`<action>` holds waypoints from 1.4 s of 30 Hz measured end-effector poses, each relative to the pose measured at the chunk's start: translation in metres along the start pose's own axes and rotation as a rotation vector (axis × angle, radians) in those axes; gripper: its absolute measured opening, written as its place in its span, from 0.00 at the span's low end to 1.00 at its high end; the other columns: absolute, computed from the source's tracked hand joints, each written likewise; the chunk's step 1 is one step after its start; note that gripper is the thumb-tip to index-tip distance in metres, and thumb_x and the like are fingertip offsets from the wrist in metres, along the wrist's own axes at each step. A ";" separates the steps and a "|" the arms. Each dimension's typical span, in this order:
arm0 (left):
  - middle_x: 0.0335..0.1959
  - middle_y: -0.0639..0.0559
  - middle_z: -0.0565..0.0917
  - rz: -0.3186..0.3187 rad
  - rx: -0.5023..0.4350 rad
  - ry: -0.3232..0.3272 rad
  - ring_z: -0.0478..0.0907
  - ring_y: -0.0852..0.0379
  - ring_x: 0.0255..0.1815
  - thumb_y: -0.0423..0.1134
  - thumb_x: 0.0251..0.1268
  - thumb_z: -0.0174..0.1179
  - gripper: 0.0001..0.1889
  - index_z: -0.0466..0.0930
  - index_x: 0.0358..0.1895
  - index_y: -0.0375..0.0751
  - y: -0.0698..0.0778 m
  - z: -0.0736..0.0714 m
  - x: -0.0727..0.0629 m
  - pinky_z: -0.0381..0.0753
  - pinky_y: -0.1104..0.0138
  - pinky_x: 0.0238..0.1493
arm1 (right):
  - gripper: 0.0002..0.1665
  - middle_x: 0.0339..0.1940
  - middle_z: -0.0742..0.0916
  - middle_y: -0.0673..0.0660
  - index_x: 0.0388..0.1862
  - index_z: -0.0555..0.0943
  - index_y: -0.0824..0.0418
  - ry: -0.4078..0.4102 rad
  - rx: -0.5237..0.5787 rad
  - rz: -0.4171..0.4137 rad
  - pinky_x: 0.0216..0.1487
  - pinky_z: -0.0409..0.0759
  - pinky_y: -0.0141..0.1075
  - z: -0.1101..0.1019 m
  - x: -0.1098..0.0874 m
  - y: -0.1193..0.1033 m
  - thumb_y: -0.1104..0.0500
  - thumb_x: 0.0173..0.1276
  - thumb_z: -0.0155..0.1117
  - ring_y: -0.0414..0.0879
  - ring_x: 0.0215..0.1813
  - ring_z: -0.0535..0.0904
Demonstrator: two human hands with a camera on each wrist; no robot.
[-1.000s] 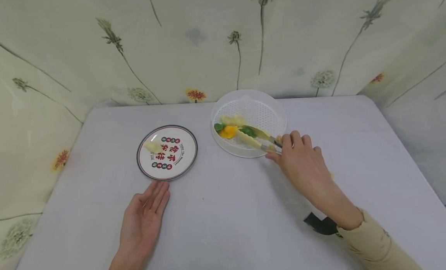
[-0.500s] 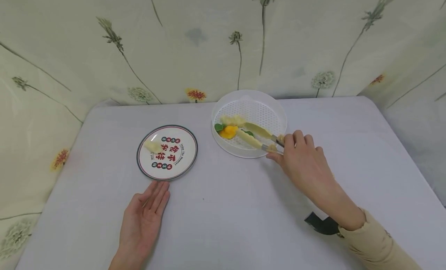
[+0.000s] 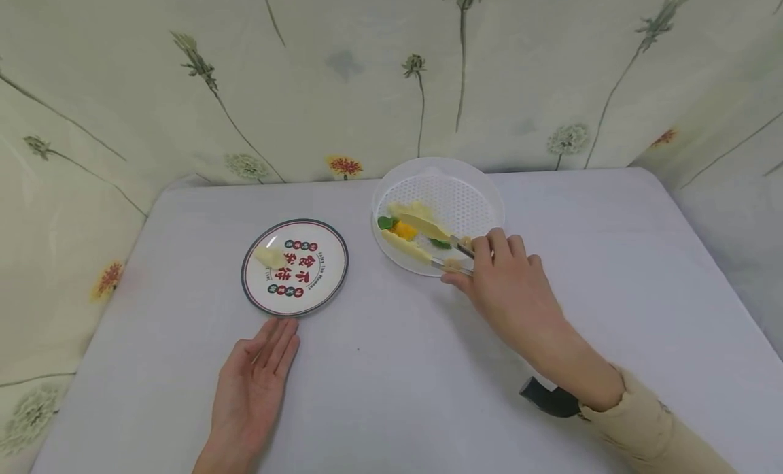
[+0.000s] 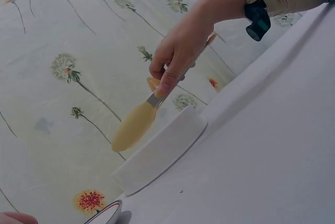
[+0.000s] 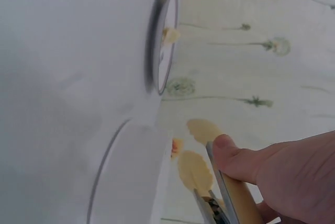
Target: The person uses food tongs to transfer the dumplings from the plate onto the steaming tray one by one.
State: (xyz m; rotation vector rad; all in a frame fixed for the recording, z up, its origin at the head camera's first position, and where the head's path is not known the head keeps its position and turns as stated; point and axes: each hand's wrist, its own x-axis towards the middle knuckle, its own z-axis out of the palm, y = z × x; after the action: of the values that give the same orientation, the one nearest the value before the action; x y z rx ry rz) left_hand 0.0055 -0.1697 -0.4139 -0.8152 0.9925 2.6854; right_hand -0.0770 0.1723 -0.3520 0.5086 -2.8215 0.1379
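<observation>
- The right hand (image 3: 514,297), right of centre, grips silver-handled tongs (image 3: 431,228); their cream heads stand well apart, with nothing clamped between them.
- Under the heads, upper centre, lies a white perforated basket (image 3: 470,203) holding a yellow piece (image 3: 404,230), a pale piece (image 3: 416,211) and green pieces (image 3: 387,222); whether the tongs touch any, I cannot tell.
- The left hand (image 3: 253,382), lower left, lies palm up, fingers straight, fingertips at the rim of a round plate (image 3: 333,249).
- The plate bears large red Chinese characters, 待 and 不 among them, and curved English starting "Enjoy"; its small round badges are unreadable.
- A pale lump (image 3: 269,257) sits on its left side.
</observation>
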 end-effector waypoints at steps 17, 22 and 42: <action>0.92 0.48 0.47 0.004 0.016 0.008 0.56 0.56 0.90 0.41 0.87 0.37 0.35 0.39 0.90 0.45 -0.001 0.000 0.004 0.63 0.69 0.91 | 0.39 0.39 0.77 0.60 0.47 0.77 0.68 -0.030 -0.044 -0.116 0.26 0.69 0.40 0.020 0.013 -0.042 0.34 0.66 0.75 0.54 0.38 0.70; 0.92 0.48 0.48 0.002 0.011 0.011 0.56 0.56 0.90 0.41 0.87 0.38 0.35 0.40 0.90 0.45 -0.001 0.000 0.003 0.63 0.69 0.91 | 0.38 0.38 0.75 0.59 0.47 0.77 0.67 -0.066 -0.035 -0.135 0.26 0.65 0.38 0.026 0.019 -0.052 0.33 0.67 0.74 0.53 0.38 0.68; 0.92 0.47 0.49 0.008 0.032 0.019 0.57 0.56 0.90 0.41 0.87 0.37 0.34 0.41 0.90 0.44 -0.002 0.000 0.003 0.63 0.68 0.91 | 0.38 0.41 0.77 0.56 0.51 0.78 0.63 -0.045 -0.060 -0.249 0.27 0.70 0.37 0.048 0.042 -0.100 0.28 0.71 0.66 0.51 0.40 0.70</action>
State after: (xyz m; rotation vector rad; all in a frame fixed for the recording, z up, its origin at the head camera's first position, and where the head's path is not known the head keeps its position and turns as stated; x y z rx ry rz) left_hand 0.0036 -0.1688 -0.4165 -0.8340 1.0416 2.6662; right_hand -0.0910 0.0589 -0.3820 0.8515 -2.7666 -0.0073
